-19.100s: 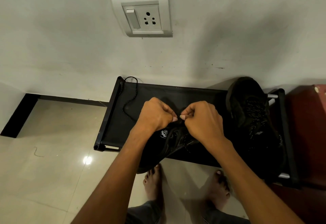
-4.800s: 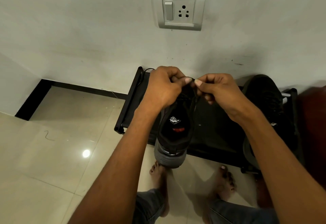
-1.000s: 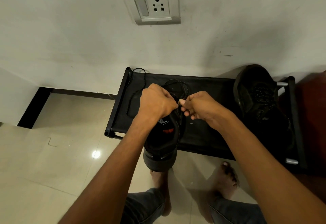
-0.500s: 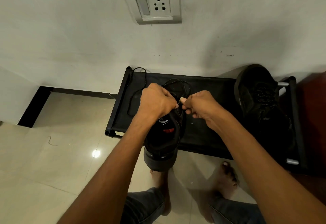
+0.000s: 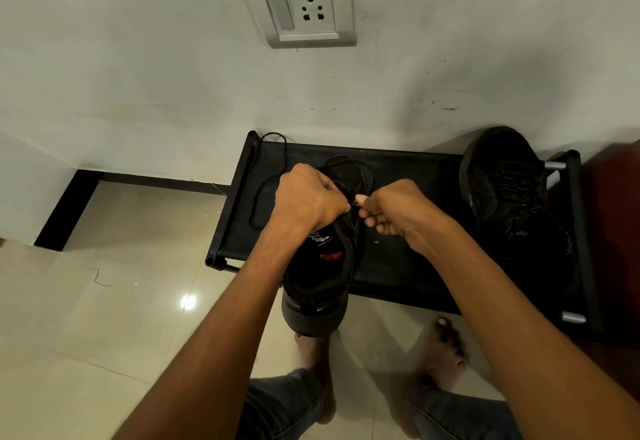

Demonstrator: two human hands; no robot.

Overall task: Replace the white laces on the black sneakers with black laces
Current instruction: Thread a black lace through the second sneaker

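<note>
Black lace [image 5: 360, 169] pinched in both grips, left hand [image 5: 308, 199] and right hand [image 5: 398, 212], above sneaker [image 5: 320, 277].

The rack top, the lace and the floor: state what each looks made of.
Rack top: seemingly matte black fabric stretched on a frame; its silvery bar ends look metallic. Black lace: apparently braided cord with pale flecks, limp and curling. Floor: probably glazed tile, glossy beige, mirroring a light.

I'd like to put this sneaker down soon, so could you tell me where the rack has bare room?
The rack fabric is bare between the held sneaker and the second sneaker. The left end is crowded by the loose black lace; the right end by that second sneaker.
</note>
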